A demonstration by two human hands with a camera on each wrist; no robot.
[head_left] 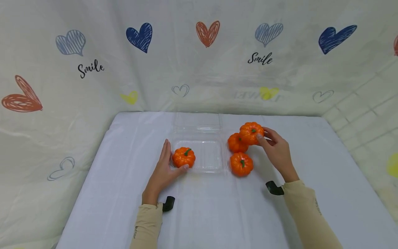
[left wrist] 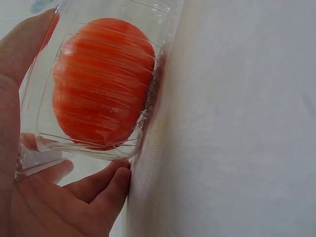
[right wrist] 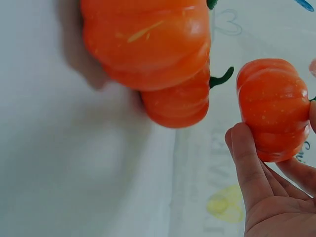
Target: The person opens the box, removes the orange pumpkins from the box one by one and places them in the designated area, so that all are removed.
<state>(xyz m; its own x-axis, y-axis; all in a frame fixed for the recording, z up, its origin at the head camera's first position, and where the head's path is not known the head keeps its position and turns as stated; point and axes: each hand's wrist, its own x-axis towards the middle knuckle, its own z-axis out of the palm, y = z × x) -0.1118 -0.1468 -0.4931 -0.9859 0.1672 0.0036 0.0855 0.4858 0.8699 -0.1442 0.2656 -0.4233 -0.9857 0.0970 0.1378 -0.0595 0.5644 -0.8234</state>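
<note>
A clear plastic clamshell box lies open at the table's middle, its lid folded back. One small orange pumpkin sits in its front-left corner, and shows through the wall in the left wrist view. My left hand rests against that corner, fingers straight along the left wall and thumb at the front. My right hand grips a second pumpkin by its side, just right of the box. That pumpkin is above and against a third pumpkin. Another pumpkin sits nearer me.
The table carries a white cloth, bare on the far left and right. A pale curtain printed with hearts and "Smile" hangs close behind the table and along both sides.
</note>
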